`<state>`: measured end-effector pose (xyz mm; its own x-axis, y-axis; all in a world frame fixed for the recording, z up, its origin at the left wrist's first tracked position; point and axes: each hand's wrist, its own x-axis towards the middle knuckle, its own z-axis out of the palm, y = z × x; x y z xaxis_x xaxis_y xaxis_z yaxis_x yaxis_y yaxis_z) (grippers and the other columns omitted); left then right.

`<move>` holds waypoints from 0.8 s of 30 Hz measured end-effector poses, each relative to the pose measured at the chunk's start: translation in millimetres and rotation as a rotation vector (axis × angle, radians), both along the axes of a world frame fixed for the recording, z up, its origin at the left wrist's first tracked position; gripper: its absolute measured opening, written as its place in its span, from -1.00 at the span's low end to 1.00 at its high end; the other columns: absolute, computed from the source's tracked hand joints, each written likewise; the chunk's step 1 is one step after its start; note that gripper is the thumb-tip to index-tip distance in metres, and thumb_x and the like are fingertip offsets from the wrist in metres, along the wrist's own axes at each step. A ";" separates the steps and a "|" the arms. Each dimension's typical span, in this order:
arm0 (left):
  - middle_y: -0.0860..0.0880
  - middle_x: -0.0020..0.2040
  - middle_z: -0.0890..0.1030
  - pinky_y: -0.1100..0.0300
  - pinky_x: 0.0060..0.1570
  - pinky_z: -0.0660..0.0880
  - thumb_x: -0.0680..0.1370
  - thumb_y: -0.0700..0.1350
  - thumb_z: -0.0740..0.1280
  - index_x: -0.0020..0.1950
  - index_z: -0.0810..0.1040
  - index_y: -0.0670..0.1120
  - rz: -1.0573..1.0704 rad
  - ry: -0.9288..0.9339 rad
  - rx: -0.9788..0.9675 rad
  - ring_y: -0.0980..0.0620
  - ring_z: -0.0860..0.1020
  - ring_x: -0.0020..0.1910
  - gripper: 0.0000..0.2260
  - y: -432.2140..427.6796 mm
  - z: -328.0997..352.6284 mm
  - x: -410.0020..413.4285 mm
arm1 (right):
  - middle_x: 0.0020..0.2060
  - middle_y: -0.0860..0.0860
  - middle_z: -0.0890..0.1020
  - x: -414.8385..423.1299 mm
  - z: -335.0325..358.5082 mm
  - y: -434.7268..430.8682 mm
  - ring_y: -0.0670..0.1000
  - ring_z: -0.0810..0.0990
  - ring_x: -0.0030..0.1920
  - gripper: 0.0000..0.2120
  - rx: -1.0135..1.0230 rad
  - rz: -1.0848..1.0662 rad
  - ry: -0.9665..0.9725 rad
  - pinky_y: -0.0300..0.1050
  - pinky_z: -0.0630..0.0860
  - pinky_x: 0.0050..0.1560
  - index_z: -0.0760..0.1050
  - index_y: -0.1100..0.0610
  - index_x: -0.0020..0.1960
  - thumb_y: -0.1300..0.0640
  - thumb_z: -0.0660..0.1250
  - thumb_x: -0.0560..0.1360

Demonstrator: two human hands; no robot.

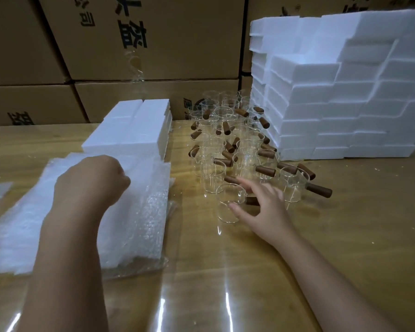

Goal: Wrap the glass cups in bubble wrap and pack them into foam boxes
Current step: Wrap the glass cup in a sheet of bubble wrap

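Note:
Several glass cups (pixel 235 144) with brown wooden handles stand crowded at the table's middle. The nearest glass cup (pixel 228 212) stands alone in front of them. My right hand (pixel 261 202) reaches around it with straight, spread fingers: the thumb touches its near side and the fingers lie behind its rim, over its handle. A stack of bubble wrap (pixel 134 219) sheets lies to the left. My left hand (pixel 91 183) rests on top of it with fingers curled down into the top sheet; the fingertips are hidden. A low stack of white foam boxes (pixel 134 125) stands behind the wrap.
A tall stepped pile of foam boxes (pixel 345 97) fills the right rear of the wooden table (pixel 345 236). Stacked cardboard cartons (pixel 141 44) form a wall behind. A clear plastic film covers the table's near part and shines.

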<state>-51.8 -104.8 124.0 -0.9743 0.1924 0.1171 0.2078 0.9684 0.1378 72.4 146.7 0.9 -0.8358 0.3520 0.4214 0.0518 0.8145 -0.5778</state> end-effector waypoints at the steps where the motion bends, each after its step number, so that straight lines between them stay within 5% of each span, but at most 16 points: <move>1: -0.10 -0.34 0.56 0.16 -0.34 0.36 0.48 -0.24 0.22 -0.34 0.52 -0.13 0.015 0.041 0.018 -0.11 0.50 -0.31 -0.79 -2.1 1.3 1.2 | -0.03 -0.49 0.30 -0.2 0.3 -0.1 -0.56 0.06 0.01 -0.42 0.001 0.007 0.005 -0.05 0.19 0.24 0.29 -0.30 0.32 -0.39 0.15 0.32; 6: -0.13 -0.21 0.62 -0.07 -0.18 0.52 0.53 -0.19 0.29 -0.11 0.62 -0.08 -0.089 0.334 0.249 -0.23 0.54 -0.20 -0.89 -8.0 12.3 9.2 | 0.04 -0.46 0.34 -0.9 -2.8 1.2 -0.34 0.15 0.10 -0.41 0.013 0.007 0.019 -0.06 0.16 0.27 0.32 -0.25 0.34 -0.39 0.11 0.35; 9: -0.11 -0.14 0.65 0.05 -0.25 0.47 0.51 -0.20 0.36 -0.03 0.65 -0.10 -0.305 0.456 0.403 -0.14 0.56 -0.18 -0.91 8.3 20.5 27.9 | 0.15 -0.23 0.44 -2.1 -2.6 2.4 -0.11 0.37 0.22 -0.48 -0.058 -0.049 0.180 0.03 0.25 0.31 0.43 -0.07 0.30 -0.28 0.13 0.43; 12: -0.02 -0.09 0.64 0.10 -0.22 0.46 0.49 -0.27 0.37 -0.02 0.65 -0.08 -0.558 0.439 0.416 -0.03 0.53 -0.16 -0.85 34.2 21.6 48.9 | 0.02 -0.14 0.53 -1.0 0.9 5.8 -0.05 0.51 0.05 -0.72 -0.242 -0.087 0.418 -0.12 0.44 0.12 0.47 -0.08 0.14 -0.13 0.17 0.49; 15: -0.02 -0.04 0.64 0.00 -0.13 0.51 0.47 -0.35 0.34 -0.02 0.66 -0.07 -0.725 0.383 0.361 -0.10 0.56 -0.03 -0.78 59.8 13.8 57.0 | -0.28 -0.15 0.60 0.0 5.4 6.7 -0.17 0.52 -0.31 -0.85 -0.561 -0.028 0.517 -0.34 0.45 -0.26 0.50 -0.06 -0.07 -0.10 0.21 0.53; 18: -0.02 -0.02 0.64 0.01 -0.13 0.48 0.45 -0.38 0.29 0.00 0.67 -0.07 -0.861 0.327 0.264 -0.11 0.54 0.01 -0.72 80.7 0.0 59.8 | -0.45 0.03 0.60 -1.1 9.3 8.4 -0.09 0.47 -0.54 -0.65 -0.831 -0.005 0.466 -0.29 0.40 -0.51 0.54 0.13 -0.17 -0.11 0.18 0.56; 24: 0.14 0.10 0.59 0.09 -0.06 0.48 0.49 -0.31 0.24 0.09 0.63 0.07 -0.964 0.160 0.049 0.05 0.48 0.04 -0.65 98.1 -24.5 56.3 | -0.38 0.11 0.68 -2.6 18.0 19.6 0.02 0.57 -0.52 -0.38 -1.083 -0.042 0.292 -0.25 0.40 -0.58 0.60 0.09 -0.09 -0.39 0.04 0.42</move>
